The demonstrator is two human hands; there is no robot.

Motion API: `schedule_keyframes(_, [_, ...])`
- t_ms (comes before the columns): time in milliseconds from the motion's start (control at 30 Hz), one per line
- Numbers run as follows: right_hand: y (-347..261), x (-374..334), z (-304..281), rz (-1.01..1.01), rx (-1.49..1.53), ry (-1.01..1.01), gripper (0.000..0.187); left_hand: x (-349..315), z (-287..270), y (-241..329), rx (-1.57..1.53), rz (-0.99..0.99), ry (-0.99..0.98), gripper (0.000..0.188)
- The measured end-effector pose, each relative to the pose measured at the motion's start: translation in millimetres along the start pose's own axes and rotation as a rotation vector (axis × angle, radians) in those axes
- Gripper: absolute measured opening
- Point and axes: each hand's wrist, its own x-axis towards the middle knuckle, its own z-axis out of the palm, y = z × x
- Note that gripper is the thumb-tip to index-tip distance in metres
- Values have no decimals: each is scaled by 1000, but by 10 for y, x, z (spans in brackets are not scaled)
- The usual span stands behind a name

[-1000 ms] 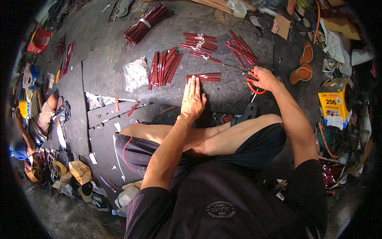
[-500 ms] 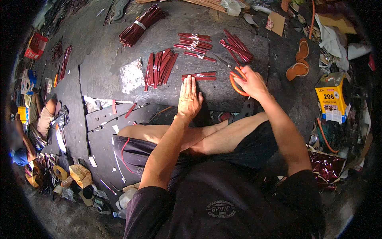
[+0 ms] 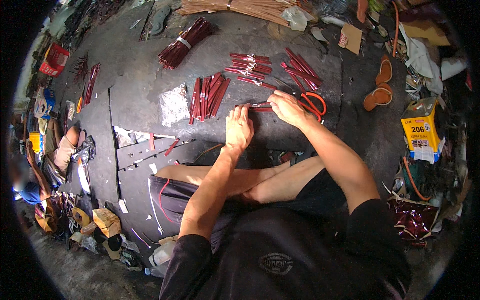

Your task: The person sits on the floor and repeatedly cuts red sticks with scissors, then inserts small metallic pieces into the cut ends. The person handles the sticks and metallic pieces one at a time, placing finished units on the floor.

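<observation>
My left hand (image 3: 239,129) is at the left end of a short dark red strip bundle (image 3: 261,107) on the dark board, its fingers curled at that end. My right hand (image 3: 289,109) pinches the other end. Just right of it lie scissors with orange handles (image 3: 323,104), out of my grip. Beyond my hands, several red bundles with silvery ties (image 3: 252,65) are stacked in a row. Loose red strips (image 3: 209,96) fan out to the left, and another red pile (image 3: 304,68) lies at the right. A clear plastic bag with silvery bits (image 3: 174,105) is beside the left strips.
A thick tied bundle of dark red sticks (image 3: 185,42) lies farther back. Sandals (image 3: 377,92) and a yellow tin (image 3: 421,130) stand at the right. Another person (image 3: 37,170) sits at the far left. Brown sticks (image 3: 235,7) lie along the back edge.
My right hand has let go of the scissors, which now lie on the board, and moved left onto the strips. My left hand has gone from lying flat to curled fingers.
</observation>
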Motion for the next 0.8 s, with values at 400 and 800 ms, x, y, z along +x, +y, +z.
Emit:
schedule_keyframes(400, [-710,-174,-971,309,1432,102,20,151,-865,26,-1663,-381,-48,23])
schedule_keyframes(800, [-911,-408,-84,400,2145,139,17,-29,-590,620,-2447,-533,-141,21])
